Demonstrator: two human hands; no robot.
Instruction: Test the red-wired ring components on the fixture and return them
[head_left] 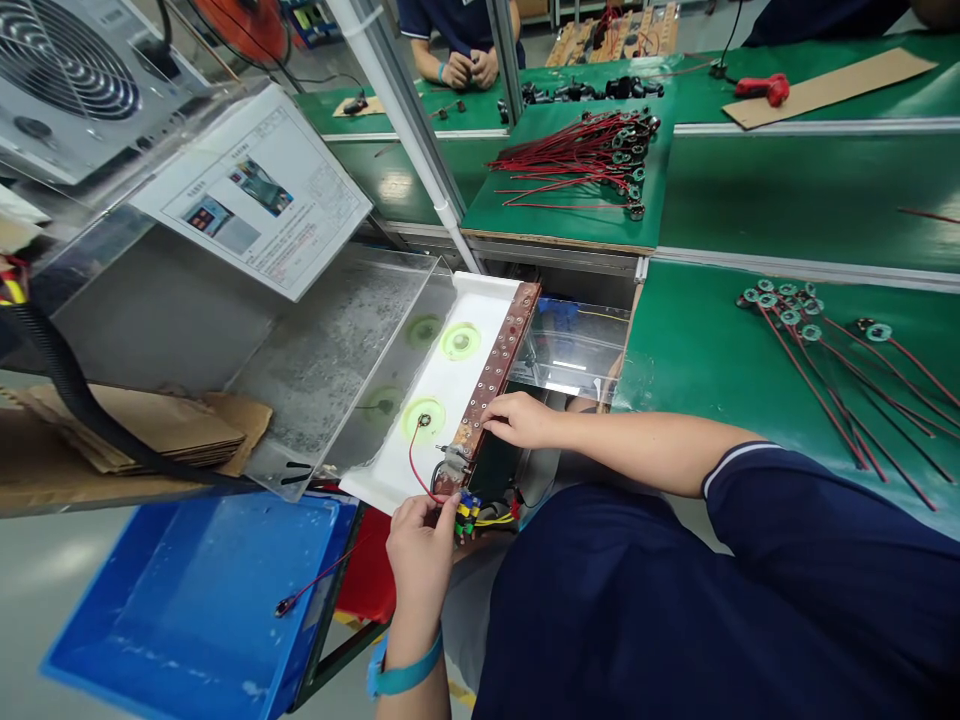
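Note:
My left hand is closed in a pinch on the end of a red wire, beside a blue, yellow and green terminal block. The wire runs up to a small round part sitting in the middle of the lower pale green ring on a white panel. A second green ring lies farther up that panel. My right hand rests its closed fingertips on a brown strip dotted with metal studs. What those fingers hold, if anything, is hidden.
A clear plastic sheet stands left of the panel. Below is a blue bin holding one wired part. Red-wired round parts lie on the right green table and the back board. A person's hands are across the bench.

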